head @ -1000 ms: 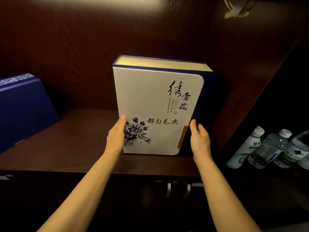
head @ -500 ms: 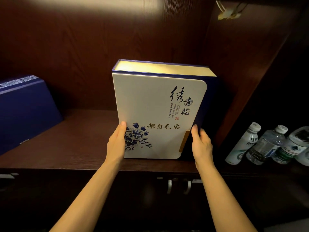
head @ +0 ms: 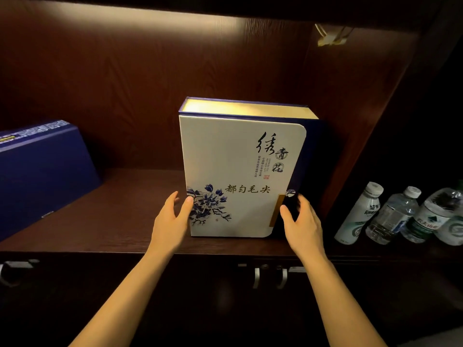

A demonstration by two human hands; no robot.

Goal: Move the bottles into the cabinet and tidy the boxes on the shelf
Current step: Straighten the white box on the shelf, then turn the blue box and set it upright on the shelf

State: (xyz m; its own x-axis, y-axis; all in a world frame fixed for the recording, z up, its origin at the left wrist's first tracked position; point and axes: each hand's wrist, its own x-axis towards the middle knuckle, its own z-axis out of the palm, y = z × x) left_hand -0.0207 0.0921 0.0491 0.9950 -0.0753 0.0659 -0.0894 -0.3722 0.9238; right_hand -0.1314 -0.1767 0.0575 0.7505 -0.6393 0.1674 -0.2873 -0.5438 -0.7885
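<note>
A white tea box (head: 238,171) with blue flowers and a blue spine stands upright on the dark wooden shelf (head: 112,221), close to the right wall. My left hand (head: 170,221) is at its lower left edge with fingers spread, the thumb just touching the front. My right hand (head: 303,221) is at its lower right corner, fingers apart and loose beside the blue spine. A dark blue box (head: 42,171) leans at the shelf's left end. Several plastic water bottles (head: 393,216) stand to the right, outside the shelf bay.
Below the shelf are dark cabinet doors with two metal handles (head: 269,276). The bay's right side wall (head: 363,121) stands close to the white box. A light fitting (head: 330,38) hangs at the top right. Bare shelf lies between the two boxes.
The white box has settled upright on the shelf. Both hands have loosened from gripping its sides, fingers spreading and drawing slightly back.
</note>
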